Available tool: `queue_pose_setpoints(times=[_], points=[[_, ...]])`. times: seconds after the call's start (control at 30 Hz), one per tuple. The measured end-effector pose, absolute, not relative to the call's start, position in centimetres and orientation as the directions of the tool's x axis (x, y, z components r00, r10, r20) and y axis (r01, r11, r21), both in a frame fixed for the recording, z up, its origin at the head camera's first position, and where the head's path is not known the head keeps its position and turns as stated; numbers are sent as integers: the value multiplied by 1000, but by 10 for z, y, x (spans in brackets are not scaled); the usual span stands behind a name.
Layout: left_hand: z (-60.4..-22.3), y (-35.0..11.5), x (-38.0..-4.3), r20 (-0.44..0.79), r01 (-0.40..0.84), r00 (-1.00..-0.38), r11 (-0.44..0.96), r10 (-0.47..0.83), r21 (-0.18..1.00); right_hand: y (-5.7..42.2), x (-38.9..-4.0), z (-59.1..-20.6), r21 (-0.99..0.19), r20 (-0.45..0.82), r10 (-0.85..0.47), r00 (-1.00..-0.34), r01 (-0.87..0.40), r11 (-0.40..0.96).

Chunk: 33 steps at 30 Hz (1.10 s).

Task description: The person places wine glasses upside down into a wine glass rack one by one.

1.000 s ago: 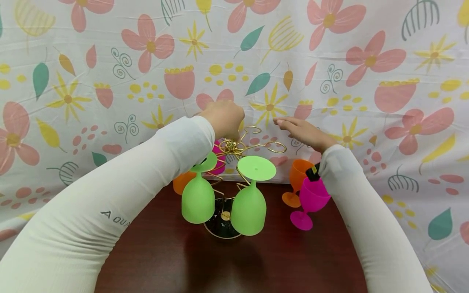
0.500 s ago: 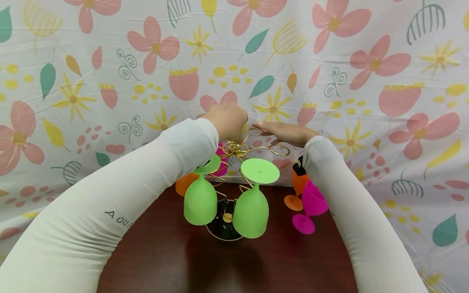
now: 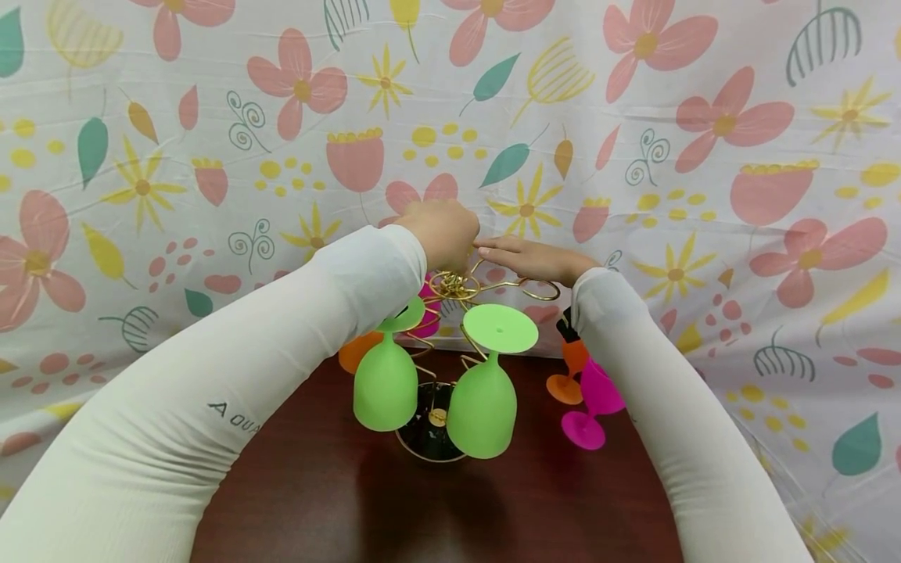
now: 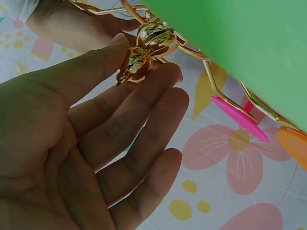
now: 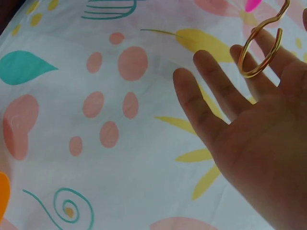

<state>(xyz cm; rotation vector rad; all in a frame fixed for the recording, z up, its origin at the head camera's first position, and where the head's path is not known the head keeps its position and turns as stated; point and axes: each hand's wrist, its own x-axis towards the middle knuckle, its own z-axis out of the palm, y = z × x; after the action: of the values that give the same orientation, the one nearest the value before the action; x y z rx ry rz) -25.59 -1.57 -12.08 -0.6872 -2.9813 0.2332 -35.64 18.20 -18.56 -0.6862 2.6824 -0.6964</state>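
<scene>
A gold wire goblet rack [image 3: 454,288] with a round black base [image 3: 421,442] stands on the table. My left hand [image 3: 443,234] is at its top; in the left wrist view, thumb and forefinger pinch its flower-shaped gold knob [image 4: 136,64]. Two green goblets, one on the left [image 3: 385,387] and one on the right [image 3: 482,407], hang upside down at the front. Behind them a pink goblet [image 3: 428,314] and an orange one [image 3: 357,352] are partly hidden. My right hand [image 3: 536,259] is held flat by the rack's rear hooks, fingers straight; a bare hook [image 5: 259,62] overlaps them in the right wrist view.
Upright on the right of the dark red table [image 3: 317,477] are an orange goblet [image 3: 565,389] and a pink goblet [image 3: 598,391], both partly covered by my right sleeve and wrist strap. A flower-printed cloth [image 3: 211,94] hangs behind the table.
My right hand has moved left, from out beside the rack to its top near my left hand. My left hand stays at the knob. The view has shifted slightly.
</scene>
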Motion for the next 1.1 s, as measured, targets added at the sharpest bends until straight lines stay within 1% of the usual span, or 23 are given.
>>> queue_pose_setpoints(times=[0.17,0.33,0.43,0.77,1.1], points=[[-120,-16,-255,38,431,-896,886,443,-174,182,-351,-185,-483,-135,-506,-852,-389,784],[-120,-15,-254,27,428,-898,885,440,-182,183,-345,-186,-498,-102,-529,-842,-417,760],[-119,-15,-253,27,425,-899,885,438,-188,185,-342,-185,-481,-86,-532,-842,-433,762],[-117,-14,-252,27,430,-897,883,442,-187,186,-327,-178,-390,-88,-494,-865,-426,816],[-117,-21,-253,49,436,-892,884,450,-171,191,-313,-179,-335,-46,-452,-891,-412,847]])
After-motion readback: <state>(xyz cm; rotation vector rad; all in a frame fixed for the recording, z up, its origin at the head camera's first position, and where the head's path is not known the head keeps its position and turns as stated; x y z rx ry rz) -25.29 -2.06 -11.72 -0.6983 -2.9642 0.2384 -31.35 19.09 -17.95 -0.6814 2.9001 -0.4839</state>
